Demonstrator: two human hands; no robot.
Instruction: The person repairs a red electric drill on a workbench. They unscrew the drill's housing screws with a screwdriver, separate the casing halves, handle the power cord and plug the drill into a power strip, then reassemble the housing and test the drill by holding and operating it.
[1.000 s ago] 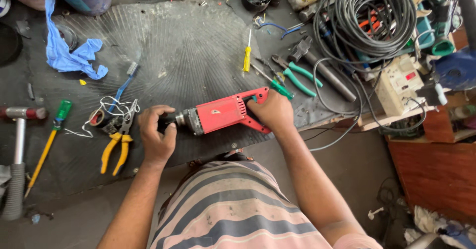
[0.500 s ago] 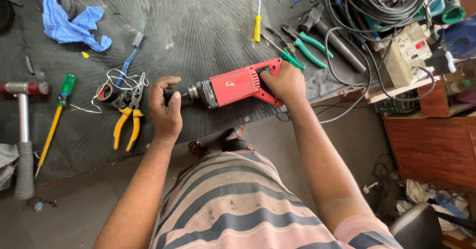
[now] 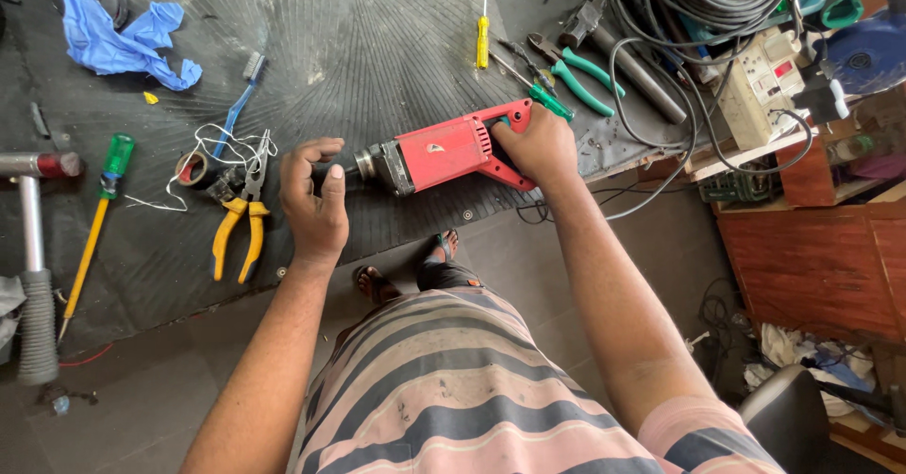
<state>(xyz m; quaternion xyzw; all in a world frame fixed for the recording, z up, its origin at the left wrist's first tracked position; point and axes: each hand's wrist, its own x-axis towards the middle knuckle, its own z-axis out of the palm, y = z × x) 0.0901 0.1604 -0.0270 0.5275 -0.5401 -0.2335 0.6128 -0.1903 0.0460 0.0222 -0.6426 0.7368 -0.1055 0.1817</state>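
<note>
A red electric drill [image 3: 444,150] lies across the front of a dark rubber mat [image 3: 359,49] on the workbench. My right hand [image 3: 540,144] grips its rear handle. My left hand [image 3: 313,202] is closed around the drill's metal chuck end at the front. Yellow-handled pliers [image 3: 238,231] and a tangle of white wire [image 3: 222,153] with a tape roll lie just left of my left hand.
A blue cloth [image 3: 118,35] lies at the back left, a green-and-yellow screwdriver [image 3: 94,229] and a hammer [image 3: 33,266] at far left. Green-handled pliers [image 3: 576,78], a yellow screwdriver [image 3: 482,40], coiled black cables [image 3: 689,2] and a socket box [image 3: 760,83] crowd the right.
The view has shifted, so the bench sits higher in frame. Both hands keep hold of the drill, which stays in about the same place on the mat.
</note>
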